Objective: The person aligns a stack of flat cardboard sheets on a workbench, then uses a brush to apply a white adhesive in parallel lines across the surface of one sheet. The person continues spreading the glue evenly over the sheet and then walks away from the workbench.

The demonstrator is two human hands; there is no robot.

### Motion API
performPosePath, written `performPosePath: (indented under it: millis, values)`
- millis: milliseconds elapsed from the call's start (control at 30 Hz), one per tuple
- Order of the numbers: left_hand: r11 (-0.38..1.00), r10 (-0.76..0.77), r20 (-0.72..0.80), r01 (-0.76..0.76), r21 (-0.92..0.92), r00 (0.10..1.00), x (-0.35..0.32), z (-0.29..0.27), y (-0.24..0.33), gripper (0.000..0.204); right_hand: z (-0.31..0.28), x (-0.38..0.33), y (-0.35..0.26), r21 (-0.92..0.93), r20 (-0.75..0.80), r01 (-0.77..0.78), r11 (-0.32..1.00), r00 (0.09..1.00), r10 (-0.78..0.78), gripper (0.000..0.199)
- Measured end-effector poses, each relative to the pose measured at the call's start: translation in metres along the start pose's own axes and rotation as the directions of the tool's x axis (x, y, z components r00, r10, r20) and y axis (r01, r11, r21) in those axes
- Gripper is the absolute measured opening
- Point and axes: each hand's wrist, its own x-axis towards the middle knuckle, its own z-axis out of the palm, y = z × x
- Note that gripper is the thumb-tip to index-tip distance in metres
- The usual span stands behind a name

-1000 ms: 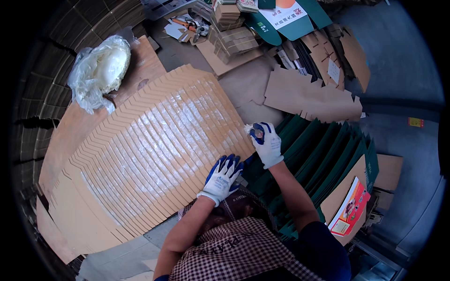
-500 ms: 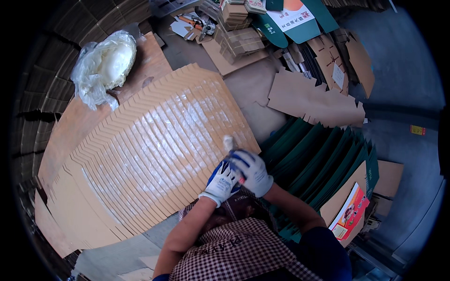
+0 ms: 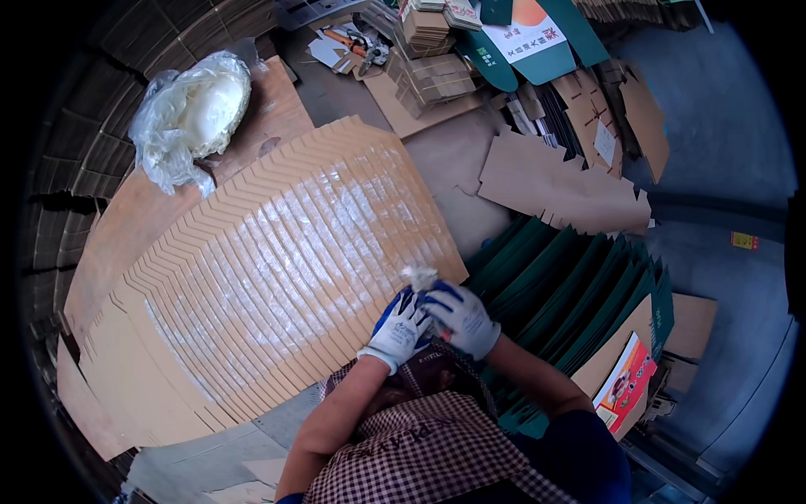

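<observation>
Both hands meet close to my body, at the near right edge of a fan of overlapping brown cardboard sheets (image 3: 277, 252). White gloves with blue palms cover them. A brush (image 3: 420, 275) with a pale, whitish tip pokes out beyond the fingers; a small red bit shows below, and most of its handle is hidden. My right hand (image 3: 463, 317) is closed around it from the right. My left hand (image 3: 400, 329) is closed against it from the left, its fingertips partly hidden. Shiny white paste streaks the middle of the sheets.
A plastic-lined bowl of white paste (image 3: 210, 109) rests on the wooden board (image 3: 109, 244) at far left. Dark green folded sheets (image 3: 554, 294) stand fanned at right. Bundled cardboard pieces (image 3: 432, 80), orange-handled pliers (image 3: 346, 39) and a loose brown sheet (image 3: 562, 185) lie beyond.
The brush tip has come slightly nearer my body and now looks wider. My right hand has shifted a little right and down; my left hand stays nearly in place.
</observation>
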Motion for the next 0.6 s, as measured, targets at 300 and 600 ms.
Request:
performPosePath:
  millis: [300, 600]
  values:
    - [0.997, 0.015, 0.061, -0.02, 0.075, 0.998, -0.003, -0.017, 0.004, 0.071, -0.021, 0.003, 0.005, 0.079, -0.016, 0.048, 0.996, 0.999, -0.047, 0.037]
    - [0.998, 0.026, -0.005, -0.026, 0.065, 1.0, -0.004, -0.01, 0.004, 0.074, -0.009, 0.051, 0.022, 0.043, -0.189, 0.043, 0.998, 0.981, -0.034, 0.036]
